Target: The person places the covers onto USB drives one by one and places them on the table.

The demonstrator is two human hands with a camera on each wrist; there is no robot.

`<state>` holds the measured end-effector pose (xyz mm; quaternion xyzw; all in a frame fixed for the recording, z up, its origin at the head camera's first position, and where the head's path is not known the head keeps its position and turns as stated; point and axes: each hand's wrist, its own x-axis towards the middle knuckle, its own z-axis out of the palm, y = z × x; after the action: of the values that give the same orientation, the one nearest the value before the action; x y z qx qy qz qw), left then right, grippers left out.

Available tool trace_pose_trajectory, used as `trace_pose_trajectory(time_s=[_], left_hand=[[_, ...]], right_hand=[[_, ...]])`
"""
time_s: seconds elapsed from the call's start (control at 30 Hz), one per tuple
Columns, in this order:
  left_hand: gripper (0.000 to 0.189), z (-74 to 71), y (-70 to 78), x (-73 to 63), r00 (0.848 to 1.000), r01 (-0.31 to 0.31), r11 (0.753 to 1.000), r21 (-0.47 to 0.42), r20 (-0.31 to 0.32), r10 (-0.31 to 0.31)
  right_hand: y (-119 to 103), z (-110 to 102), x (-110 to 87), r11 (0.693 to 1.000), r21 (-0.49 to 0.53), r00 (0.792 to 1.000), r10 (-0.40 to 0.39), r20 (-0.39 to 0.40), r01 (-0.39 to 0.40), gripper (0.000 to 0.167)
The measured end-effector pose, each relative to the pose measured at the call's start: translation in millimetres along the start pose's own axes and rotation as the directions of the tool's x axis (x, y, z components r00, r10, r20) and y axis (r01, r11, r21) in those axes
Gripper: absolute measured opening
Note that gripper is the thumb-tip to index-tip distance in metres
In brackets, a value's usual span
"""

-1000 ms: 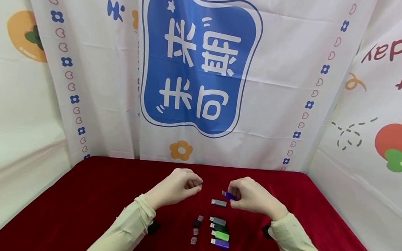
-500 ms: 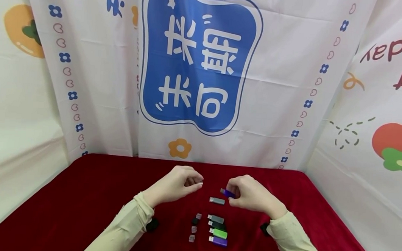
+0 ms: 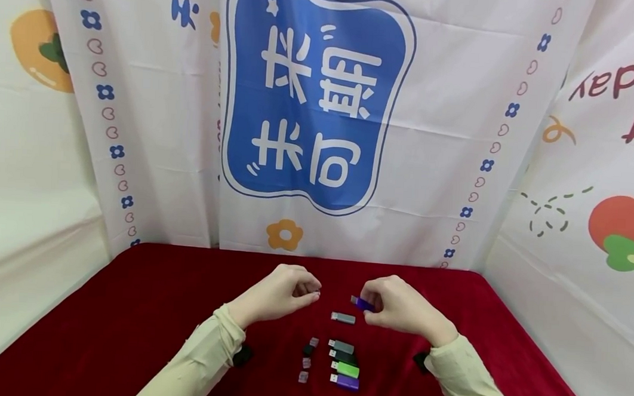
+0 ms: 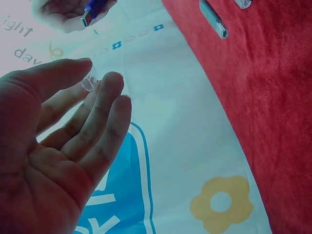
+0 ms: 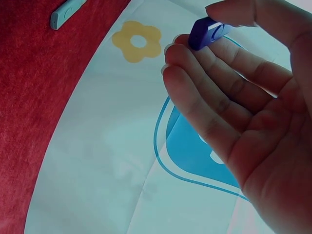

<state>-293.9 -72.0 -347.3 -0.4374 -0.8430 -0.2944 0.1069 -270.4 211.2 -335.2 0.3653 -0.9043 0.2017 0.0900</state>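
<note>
My left hand (image 3: 285, 292) pinches a small clear plastic cap (image 4: 89, 79) between thumb and fingertips. Facing it, my right hand (image 3: 397, 304) holds a purple USB flash drive (image 5: 207, 32) between thumb and fingers, its bare metal plug (image 4: 85, 19) pointing toward the left hand. Cap and drive are apart, both raised over the red cloth. Between and below the hands lies a grey USB flash drive (image 3: 343, 318) with a clear cap on its plug end.
Nearer to me, uncapped flash drives form a column: grey (image 3: 341, 346), black (image 3: 343, 358), green (image 3: 345, 369) and purple (image 3: 345, 382). Left of them sit loose caps, one black (image 3: 308, 349) and several clear, such as the nearest cap (image 3: 303, 377). Printed curtains surround the red tablecloth (image 3: 155, 309).
Both hands keep their grips and stay almost in place. The whole head view shifts slightly; the drives and caps on the cloth stay in the same arrangement.
</note>
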Motion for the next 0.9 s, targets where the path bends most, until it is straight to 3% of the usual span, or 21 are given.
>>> trace_pose_trajectory(time_s=[0.9], left_hand=[[0.011,7.2,2.8,0.8,1.0,-0.026,1.0,-0.012,0.006,0.026]], right_hand=[[-4.8,2.3,1.0,0.999,0.025,0.999,-0.035,0.006,0.035,0.013]])
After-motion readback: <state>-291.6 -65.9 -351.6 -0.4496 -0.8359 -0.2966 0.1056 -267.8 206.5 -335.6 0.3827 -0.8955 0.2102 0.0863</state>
